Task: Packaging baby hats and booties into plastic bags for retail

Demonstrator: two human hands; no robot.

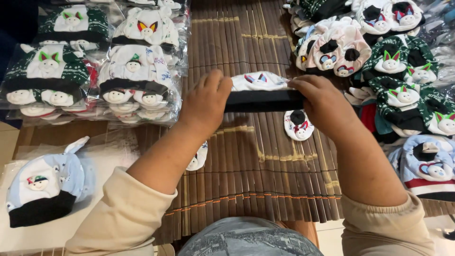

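Head view: left hand (204,102) and right hand (324,105) pinch black cuff of white baby hat (262,91) at frame centre, stretching it flat over bamboo mat (256,161); bagged hats (137,80) stacked upper left, loose hats (393,61) heaped upper right.

Hands: two, a left hand (204,102) and a right hand (322,102)
Hat held in the fingers: one, a white hat with a black band (263,92)
Little mittens just below the fingers: two, a mitten under the right hand (298,125) and a mitten under the left arm (198,159)
Hat alone, far left of the fingers: one, a light blue hat (45,187)
Bagged hats left of the fingers: too many to count, in a stack of clear bags (95,71)
Loose hats right of the fingers: too many to count, in a loose pile (398,57)

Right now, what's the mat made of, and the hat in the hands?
The mat looks like thin brown bamboo or wood slats, strung together with cord. The hat in both hands looks like soft knit fabric: white top, black folded cuff.
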